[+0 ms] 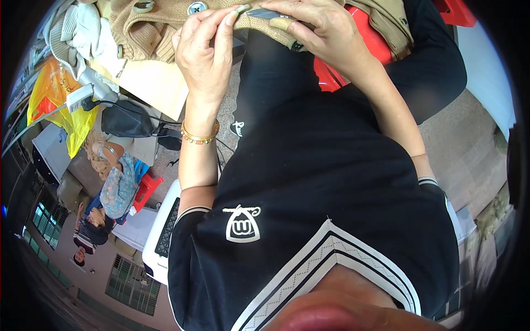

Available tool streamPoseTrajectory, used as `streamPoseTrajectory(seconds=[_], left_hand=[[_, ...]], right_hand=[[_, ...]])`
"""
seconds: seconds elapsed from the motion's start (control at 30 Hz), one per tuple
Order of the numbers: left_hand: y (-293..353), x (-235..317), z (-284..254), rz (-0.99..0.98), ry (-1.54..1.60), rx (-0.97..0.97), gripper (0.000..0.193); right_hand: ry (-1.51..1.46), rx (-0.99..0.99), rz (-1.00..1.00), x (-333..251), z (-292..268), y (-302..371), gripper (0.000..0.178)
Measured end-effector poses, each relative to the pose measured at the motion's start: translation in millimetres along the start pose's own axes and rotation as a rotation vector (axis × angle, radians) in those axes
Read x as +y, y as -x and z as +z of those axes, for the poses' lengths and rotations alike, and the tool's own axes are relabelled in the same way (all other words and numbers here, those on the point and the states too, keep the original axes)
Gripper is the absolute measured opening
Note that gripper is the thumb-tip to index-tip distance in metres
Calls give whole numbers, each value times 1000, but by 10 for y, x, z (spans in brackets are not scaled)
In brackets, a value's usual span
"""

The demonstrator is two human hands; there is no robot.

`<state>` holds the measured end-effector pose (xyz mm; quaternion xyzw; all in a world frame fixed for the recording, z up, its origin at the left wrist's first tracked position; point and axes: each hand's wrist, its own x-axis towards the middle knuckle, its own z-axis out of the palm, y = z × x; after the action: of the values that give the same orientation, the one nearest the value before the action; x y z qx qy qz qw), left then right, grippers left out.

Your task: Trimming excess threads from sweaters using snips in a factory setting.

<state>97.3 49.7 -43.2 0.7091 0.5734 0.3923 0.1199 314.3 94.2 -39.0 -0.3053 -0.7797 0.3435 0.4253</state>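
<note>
A tan knitted garment [157, 22] with large buttons [196, 7] lies along the top of the head view. My left hand [205, 58] is closed, pinching the ribbed edge of the knit between thumb and fingers; bangles circle that wrist. My right hand [328, 33] is closed around small grey pointed snips [261, 14], whose tip points left, close to the left fingertips. A yellowish-brown cover sits on the right thumb tip. A dark button [297, 46] shows on the strip below the right hand. The exact spot at the snips' tip is too small to make out.
Pale knits [77, 33] are piled at the upper left, above a light wooden board [152, 85]. A yellow and orange plastic bag [77, 124] hangs beside a black pouch [127, 120] and cables. Red plastic [358, 30] shows by my right forearm. Other people [96, 218] are at the left.
</note>
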Motion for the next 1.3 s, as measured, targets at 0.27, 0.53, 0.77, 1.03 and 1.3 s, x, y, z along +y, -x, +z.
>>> streamPoseTrajectory(seconds=[0.27,0.53,0.77,1.03,1.3], left_hand=[[5,-24,36,-10,15,12,13],[13,-7,30,-11,-1,26,13],[12,5,37,2,9,20,12],[73,172,22,114,-144,32,23],[168,461,237,236,-82,-184,26]], right_hand=[[-44,192,-311,346,217,47,32],[-9,231,-299,325,250,17,31],[174,-43,96,-45,-15,-18,27],[-126,72,156,2,-434,168,30],[-99,163,312,34,-616,600,31]])
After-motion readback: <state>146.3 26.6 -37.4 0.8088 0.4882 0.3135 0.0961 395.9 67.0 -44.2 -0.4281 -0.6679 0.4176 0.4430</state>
